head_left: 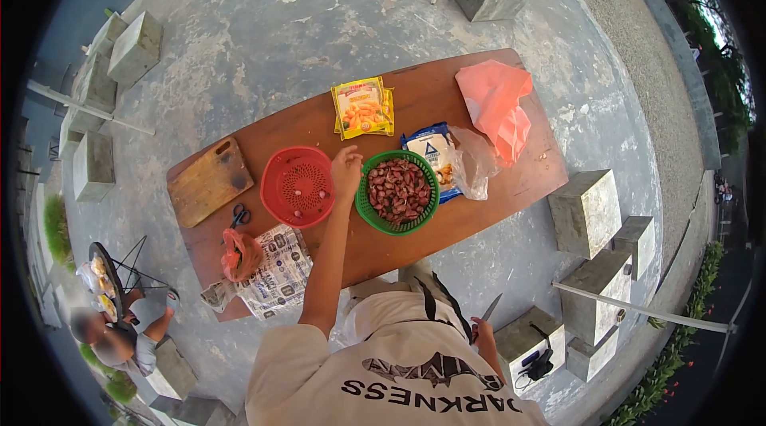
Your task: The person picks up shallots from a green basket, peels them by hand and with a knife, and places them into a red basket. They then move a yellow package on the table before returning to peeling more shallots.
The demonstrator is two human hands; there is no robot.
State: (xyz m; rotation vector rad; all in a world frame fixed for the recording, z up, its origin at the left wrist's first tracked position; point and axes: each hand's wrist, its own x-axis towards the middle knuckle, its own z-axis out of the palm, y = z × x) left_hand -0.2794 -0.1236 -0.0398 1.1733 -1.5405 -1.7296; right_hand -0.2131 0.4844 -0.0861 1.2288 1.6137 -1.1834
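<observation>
My left hand (pixel 346 171) is over the table between two plastic baskets, its fingers loosely bent and apart with nothing visible in them. To its left is a red basket (pixel 275 169) with a few small shallots (pixel 298 214) inside. On its right stands a green basket (pixel 365 211), heaped with reddish unpeeled shallots (pixel 399 191). Low at my right side, off the table, my right hand (pixel 482 332) is closed around a knife (pixel 492 308), its blade pointing up and away from me.
The brown table (pixel 447 230) also bears a cutting board (pixel 209 183), scissors (pixel 239 216), a red plastic bag (pixel 242 254) on newspaper (pixel 279 270), yellow packets (pixel 363 109), a blue-white packet (pixel 435 156) and a pink bag (pixel 495 103). Concrete blocks (pixel 586 214) stand around; another person (pixel 120 342) sits lower left.
</observation>
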